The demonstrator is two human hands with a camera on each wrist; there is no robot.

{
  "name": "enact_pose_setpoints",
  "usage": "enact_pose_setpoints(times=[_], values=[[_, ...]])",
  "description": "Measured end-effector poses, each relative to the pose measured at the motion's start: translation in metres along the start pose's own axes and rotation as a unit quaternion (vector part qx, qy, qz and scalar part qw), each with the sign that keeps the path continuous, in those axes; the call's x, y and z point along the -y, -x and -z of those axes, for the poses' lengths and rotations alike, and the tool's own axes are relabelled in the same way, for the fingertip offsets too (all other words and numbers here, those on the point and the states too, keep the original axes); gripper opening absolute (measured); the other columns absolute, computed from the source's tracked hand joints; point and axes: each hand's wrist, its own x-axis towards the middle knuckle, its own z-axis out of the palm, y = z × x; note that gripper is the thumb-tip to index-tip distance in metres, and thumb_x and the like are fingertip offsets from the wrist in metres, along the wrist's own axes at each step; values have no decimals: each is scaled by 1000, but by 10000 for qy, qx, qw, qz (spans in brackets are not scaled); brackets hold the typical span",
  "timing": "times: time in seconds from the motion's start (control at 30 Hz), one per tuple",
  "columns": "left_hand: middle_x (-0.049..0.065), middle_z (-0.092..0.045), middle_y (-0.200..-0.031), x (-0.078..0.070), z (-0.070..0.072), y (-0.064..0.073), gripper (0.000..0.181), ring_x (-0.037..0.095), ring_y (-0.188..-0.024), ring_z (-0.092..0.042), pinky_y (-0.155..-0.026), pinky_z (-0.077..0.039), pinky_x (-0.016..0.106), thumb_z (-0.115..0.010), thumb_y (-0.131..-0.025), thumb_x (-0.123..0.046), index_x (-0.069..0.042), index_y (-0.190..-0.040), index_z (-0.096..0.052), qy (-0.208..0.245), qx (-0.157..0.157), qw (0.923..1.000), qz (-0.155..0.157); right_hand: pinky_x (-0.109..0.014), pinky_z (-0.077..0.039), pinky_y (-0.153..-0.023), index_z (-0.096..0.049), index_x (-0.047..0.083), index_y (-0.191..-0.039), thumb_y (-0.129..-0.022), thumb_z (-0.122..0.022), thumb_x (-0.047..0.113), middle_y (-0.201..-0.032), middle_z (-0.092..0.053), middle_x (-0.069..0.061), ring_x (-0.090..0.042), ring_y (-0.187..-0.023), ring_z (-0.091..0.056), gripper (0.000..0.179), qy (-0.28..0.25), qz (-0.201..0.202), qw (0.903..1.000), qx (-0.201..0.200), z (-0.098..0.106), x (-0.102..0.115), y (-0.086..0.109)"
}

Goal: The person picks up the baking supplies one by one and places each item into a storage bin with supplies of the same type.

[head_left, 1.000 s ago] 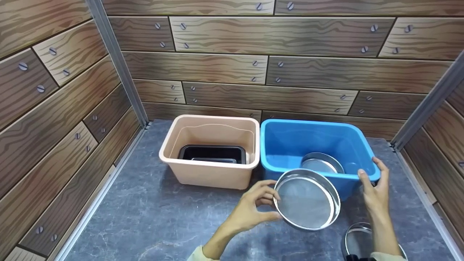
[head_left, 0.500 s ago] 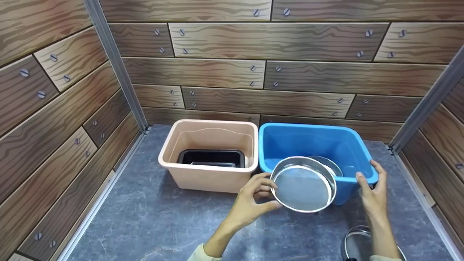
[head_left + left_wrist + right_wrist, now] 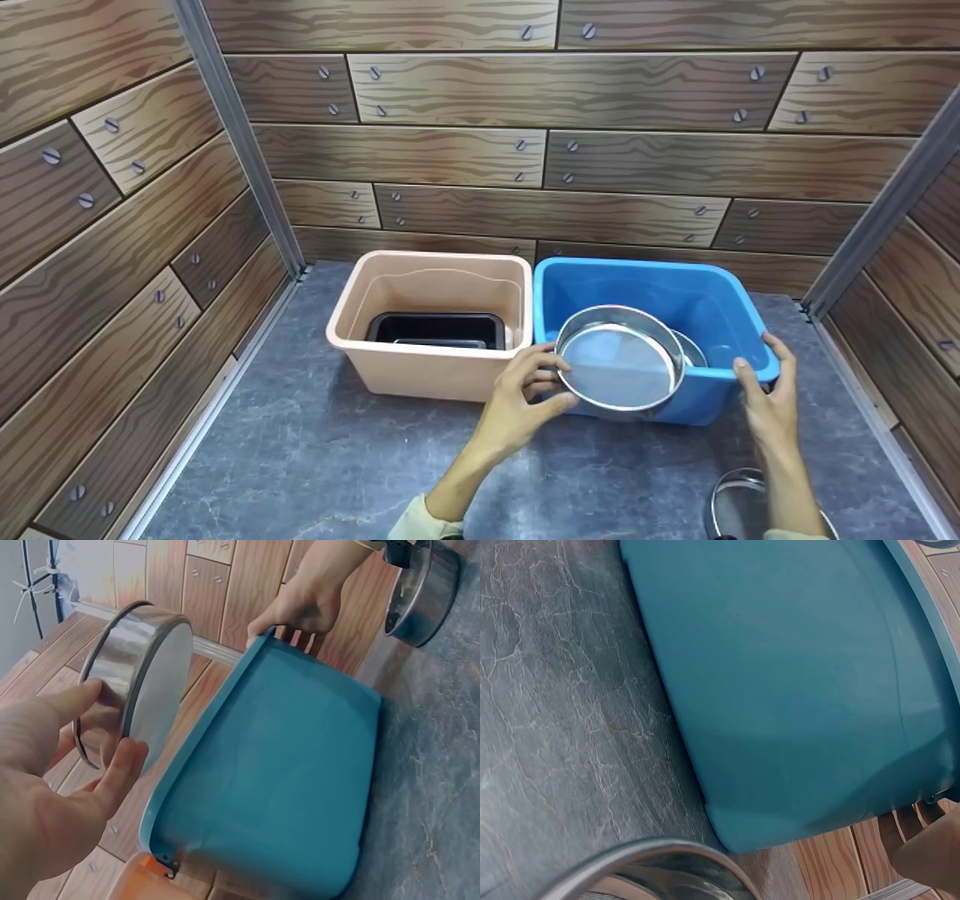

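My left hand (image 3: 514, 405) pinches a round metal sieve (image 3: 619, 371) by its left side, thumb below and fingers above. It hangs tilted over the front rim of the blue bin (image 3: 690, 401), and in the left wrist view its shiny band and pale mesh (image 3: 166, 675) stand clear above the bin's edge. With thumb and fingers, my right hand (image 3: 776, 401) grips the bin's right front corner. Inside the bin lies another sieve (image 3: 693, 352), mostly hidden behind the held one. A third sieve (image 3: 739, 502) rests on the tabletop, partly covered by my right forearm.
A peach bin (image 3: 431, 373) stands left of the blue one, their rims close together, with a black rectangular tray (image 3: 442, 324) inside. Wood-patterned walls (image 3: 465, 157) enclose the grey marbled tabletop (image 3: 315, 457) at the back and sides.
My left hand has raised the sieve up and slightly left, from in front of the blue bin to over its front rim. The right hand keeps its grip on the bin's corner.
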Motion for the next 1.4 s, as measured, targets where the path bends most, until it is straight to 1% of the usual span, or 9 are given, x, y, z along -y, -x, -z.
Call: enact_pose_setpoints(times=[0.17,0.27,0.4,0.5,0.6,0.7,0.77,1.13,1.4], values=[[13,-44,-153,-2,1,-4,30,25,-112,-67,-99,-56,35,-80,-92,-8,-7,-119,-67,-70,-68,9998,191,-16,-41,-75,-40,26,-157,-104,-61,15,-120,-44,-5,-12,-97,-45,58,-4,-5,10000,11,0,0,0],[16,-44,-152,0,0,-7,28,23,-110,-68,-98,-57,35,-78,-93,-8,-7,-119,-68,-79,-154,9996,239,-16,-40,-68,-40,27,-157,-104,-61,15,-114,-43,-6,-12,-87,-45,58,50,-35,10000,-3,1,0,0],[17,-45,-151,2,-1,-10,27,20,-108,-68,-95,-59,34,-78,-93,-7,-5,-119,-68,-81,-301,9991,282,-17,-40,-68,-39,27,-157,-104,-61,16,-114,-43,-5,-11,-85,-45,58,122,-28,9999,13,1,0,0],[17,-46,-149,3,-2,-12,27,20,-107,-69,-93,-59,33,-78,-92,-6,-5,-117,-69,-76,-399,9987,306,-18,-41,-72,-38,27,-158,-104,-61,16,-119,-43,-5,-14,-93,-46,59,156,-12,9999,29,1,0,0],[18,-46,-149,3,-2,-14,27,20,-106,-70,-92,-59,33,-79,-92,-6,-5,-117,-69,-61,-455,9983,351,-17,-41,-84,-38,26,-159,-104,-61,15,-134,-43,-9,-17,-112,-47,61,76,19,10000,31,1,-1,0],[18,-46,-150,2,-2,-17,27,18,-106,-70,-93,-59,32,-80,-91,-8,-7,-116,-70,-107,-501,9979,407,-12,-37,-93,-37,26,-160,-103,-61,15,-149,-39,-14,-21,-129,-42,62,12,67,10000,45,1,-2,0],[16,-46,-150,2,-2,-19,27,16,-106,-70,-93,-59,31,-81,-91,-9,-8,-116,-71,-179,-534,9974,456,-11,-35,-95,-37,26,-160,-103,-61,16,-153,-36,-15,-21,-132,-41,62,-17,84,9999,56,1,-2,0],[16,-51,-146,6,-8,-34,26,19,-100,-72,-89,-60,30,-82,-89,-9,-11,-114,-73,-677,-793,9934,486,-17,-39,-85,-38,27,-159,-104,-62,16,-132,-42,-5,-16,-113,-42,61,-5,64,10000,74,1,-2,-1],[16,-52,-145,6,-10,-38,23,16,-100,-72,-90,-59,27,-81,-91,-12,-13,-113,-73,-830,-865,9915,508,-18,-39,-82,-38,26,-159,-104,-60,15,-128,-41,-5,-16,-109,-43,60,8,56,10000,80,2,-2,-1]])
